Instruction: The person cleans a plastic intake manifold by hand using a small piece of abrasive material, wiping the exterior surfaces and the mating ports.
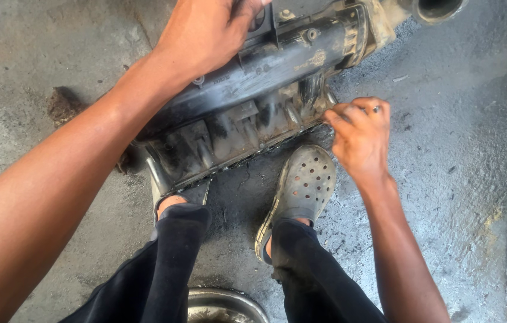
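Down on the concrete floor [457,155], a grimy black engine part [259,90], long and ribbed with a round pipe opening [436,7] at its far end, stands tilted on its lower edge in front of the person's feet. The left hand [205,33] lies over the top of the part near its upper middle, its grip wrapped onto the casing, fingers curled over the far side and partly hidden. The right hand [358,134] is at the part's lower right corner, fingertips [340,113] pinched narrowly together right against the edge where a thin seal strip [235,161] runs along the bottom rim; whether it actually holds the strip is too small to tell. Just below the part, a perforated grey clog [301,191] sits on the right foot, touching or nearly touching the lower rim. Dark trousers [169,263] cover both legs, and a metal bowl [223,305] shows between them at the bottom edge.
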